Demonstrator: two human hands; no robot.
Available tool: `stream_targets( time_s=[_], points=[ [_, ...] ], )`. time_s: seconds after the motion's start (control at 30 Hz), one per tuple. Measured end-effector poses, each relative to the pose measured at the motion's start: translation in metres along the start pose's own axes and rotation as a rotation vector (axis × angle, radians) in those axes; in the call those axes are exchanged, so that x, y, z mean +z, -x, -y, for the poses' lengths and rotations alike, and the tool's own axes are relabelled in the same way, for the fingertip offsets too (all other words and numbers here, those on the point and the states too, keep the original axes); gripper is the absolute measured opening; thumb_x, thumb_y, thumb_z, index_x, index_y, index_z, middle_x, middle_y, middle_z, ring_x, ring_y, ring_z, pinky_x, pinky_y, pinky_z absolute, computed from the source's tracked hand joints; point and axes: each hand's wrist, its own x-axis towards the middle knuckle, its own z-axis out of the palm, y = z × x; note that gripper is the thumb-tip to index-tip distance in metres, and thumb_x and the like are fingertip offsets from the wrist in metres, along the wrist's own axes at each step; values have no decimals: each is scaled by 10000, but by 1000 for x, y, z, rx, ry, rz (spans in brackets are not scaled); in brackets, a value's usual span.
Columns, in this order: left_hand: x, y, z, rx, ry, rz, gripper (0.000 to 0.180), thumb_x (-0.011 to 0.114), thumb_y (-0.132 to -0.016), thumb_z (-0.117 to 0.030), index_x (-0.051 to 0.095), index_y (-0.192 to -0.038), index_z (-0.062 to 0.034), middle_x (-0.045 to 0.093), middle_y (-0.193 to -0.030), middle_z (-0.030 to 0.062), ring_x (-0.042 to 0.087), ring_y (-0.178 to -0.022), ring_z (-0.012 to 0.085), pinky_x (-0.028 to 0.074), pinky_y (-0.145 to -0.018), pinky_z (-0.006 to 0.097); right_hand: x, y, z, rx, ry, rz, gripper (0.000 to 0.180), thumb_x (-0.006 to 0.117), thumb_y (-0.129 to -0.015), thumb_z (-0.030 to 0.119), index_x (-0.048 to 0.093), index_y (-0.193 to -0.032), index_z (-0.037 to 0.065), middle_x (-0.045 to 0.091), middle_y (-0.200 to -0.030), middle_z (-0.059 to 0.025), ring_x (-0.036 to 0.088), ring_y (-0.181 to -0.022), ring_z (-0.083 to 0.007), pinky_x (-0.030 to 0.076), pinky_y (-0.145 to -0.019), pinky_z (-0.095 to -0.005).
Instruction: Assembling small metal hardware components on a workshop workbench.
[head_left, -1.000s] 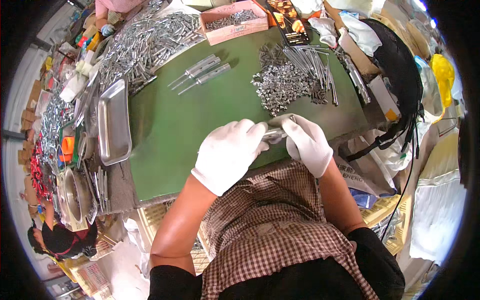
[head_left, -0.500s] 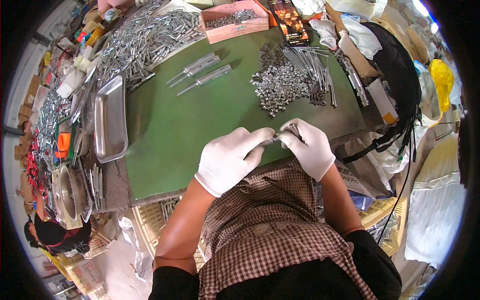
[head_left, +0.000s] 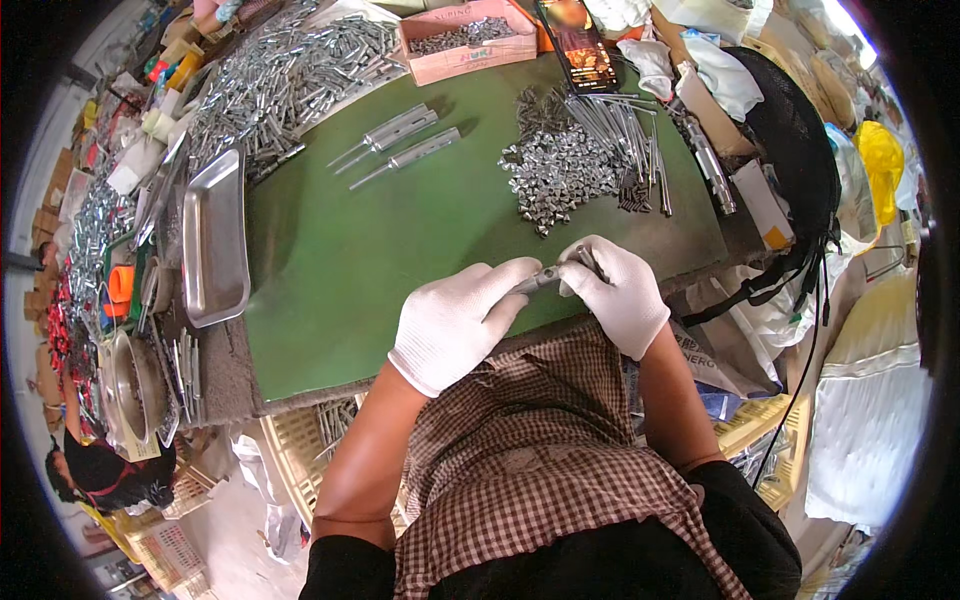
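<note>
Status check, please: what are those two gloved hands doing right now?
Left hand and right hand, both white-gloved, share a grip on one slim grey metal rod. Heap of small shiny metal pieces lies beyond, apart.

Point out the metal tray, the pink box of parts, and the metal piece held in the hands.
metal tray [head_left: 212, 240], head view, on its flat bare bottom.
pink box [head_left: 470, 55], head view, on its front wall.
metal piece [head_left: 545, 278], head view, on the bare stretch between both hands.
</note>
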Motion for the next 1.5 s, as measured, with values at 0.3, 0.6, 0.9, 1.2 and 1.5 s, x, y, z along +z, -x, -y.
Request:
stream_targets(
  time_s=[0.3,0.6,0.9,1.2,1.5],
  points=[
    [5,-4,-14,59,-214,-41,244,688,-825,-149,678,-1060,-210,531,-679,34,582,-545,229,479,-502,347,-28,-18,-1,27,157,-62,184,634,-928,228,677,-949,51,667,-778,-100,652,-701,-185,501,-679,-302],
    [25,-6,-27,-15,-347,-5,248,653,-823,-179,683,-1062,-242,525,-744,50,565,-494,227,472,-449,353,-27,-110,7,-383,878,21,157,549,-916,209,655,-994,126,633,-997,-114,640,-909,-334,521,-782,-447],
    [25,-6,-26,-42,-328,47,235,640,-847,-201,664,-1073,-258,501,-729,58,560,-488,234,462,-441,373,-29,-112,13,-296,1059,99,157,564,-902,168,619,-1011,68,629,-1033,-151,656,-895,-359,540,-800,-461],
    [20,-8,-28,-74,-257,103,223,623,-866,-206,650,-1086,-233,530,-751,82,597,-551,270,495,-497,390,-49,-62,-6,-382,626,-27,158,633,-855,163,618,-973,59,653,-877,-153,654,-801,-347,512,-727,-449],
    [18,-10,-32,-172,-187,159,227,608,-875,-213,654,-1096,-190,580,-787,101,618,-585,299,506,-529,417,-26,-12,-10,-338,497,125,187,694,-843,229,650,-901,56,658,-858,-111,643,-813,-311,511,-726,-400]
  ],
)
